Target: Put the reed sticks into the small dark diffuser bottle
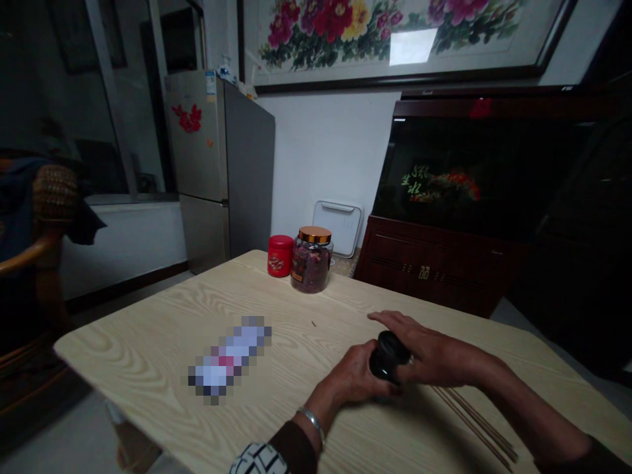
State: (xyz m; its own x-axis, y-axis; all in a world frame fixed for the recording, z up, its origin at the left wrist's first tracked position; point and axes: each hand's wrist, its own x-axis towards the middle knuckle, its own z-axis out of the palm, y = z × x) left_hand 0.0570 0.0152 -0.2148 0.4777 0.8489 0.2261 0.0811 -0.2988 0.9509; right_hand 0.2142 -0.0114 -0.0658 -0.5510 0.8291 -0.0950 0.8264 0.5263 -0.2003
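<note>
Nearer the person and rightward of the copper-lidded glass jar (311, 268), the left hand (353, 374) curled around one side of a black object (388, 355), while the right hand (437, 355) held the other, its fingers stretched out over it. The object looked glossy and rounded, partly hidden by the grip. The wood-grain tabletop (296, 395) spread between jar and hands, its far edge just behind the jar; thin wooden sticks (476, 422) lay nearer, well right of the jar
</note>
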